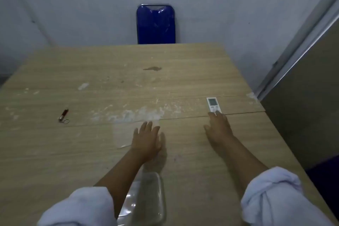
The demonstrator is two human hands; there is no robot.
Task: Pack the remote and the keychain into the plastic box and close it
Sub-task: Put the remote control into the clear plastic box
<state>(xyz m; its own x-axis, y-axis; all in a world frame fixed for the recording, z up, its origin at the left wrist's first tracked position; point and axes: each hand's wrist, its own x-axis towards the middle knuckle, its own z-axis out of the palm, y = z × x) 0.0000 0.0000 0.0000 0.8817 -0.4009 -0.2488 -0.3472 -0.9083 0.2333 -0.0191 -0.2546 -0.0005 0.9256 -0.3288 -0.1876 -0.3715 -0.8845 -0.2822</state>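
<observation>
A small white remote (213, 104) with a grey screen lies on the wooden table (91, 152) at the right. My right hand (218, 126) is flat, fingers apart, its fingertips touching the remote's near end. A dark keychain (63, 115) with a metal ring lies far to the left. My left hand (146, 139) rests spread on a clear plastic lid (121, 134) at the table's middle. The clear plastic box (149, 200), lidless, sits near the front edge between my forearms, partly hidden by my left arm.
A blue chair back (156, 24) stands behind the table's far edge against a pale wall. A grey partition (302, 115) borders the table on the right. The tabletop carries white smears and a brown stain (152, 69).
</observation>
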